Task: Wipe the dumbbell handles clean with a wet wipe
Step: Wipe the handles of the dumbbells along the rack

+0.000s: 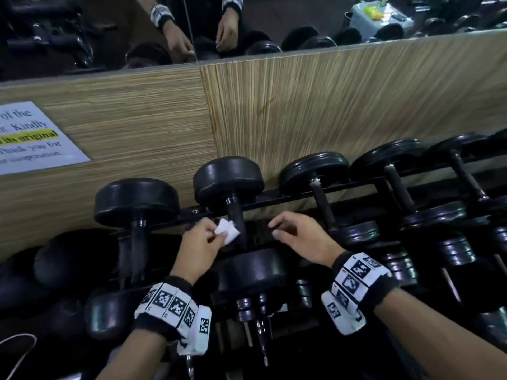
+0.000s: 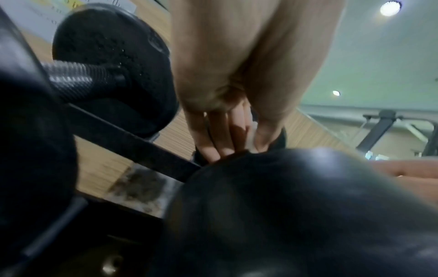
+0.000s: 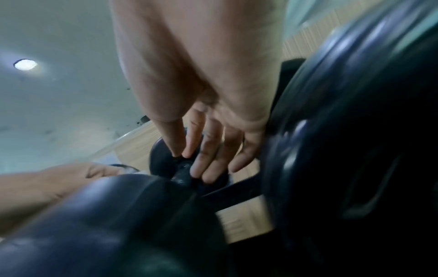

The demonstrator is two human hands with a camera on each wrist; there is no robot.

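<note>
The head camera looks down from above at a rack (image 1: 288, 197) of black dumbbells against a wooden wall (image 1: 329, 105) — both hands show near the middle. The left wrist camera sits low and very close, looking up along the left hand (image 2: 227, 105) toward the ceiling lights. The right wrist camera looks up the same way, along the right hand (image 3: 208, 116). All three views share the middle dumbbell (image 1: 229, 182) — blurry in the wrist views.
</note>
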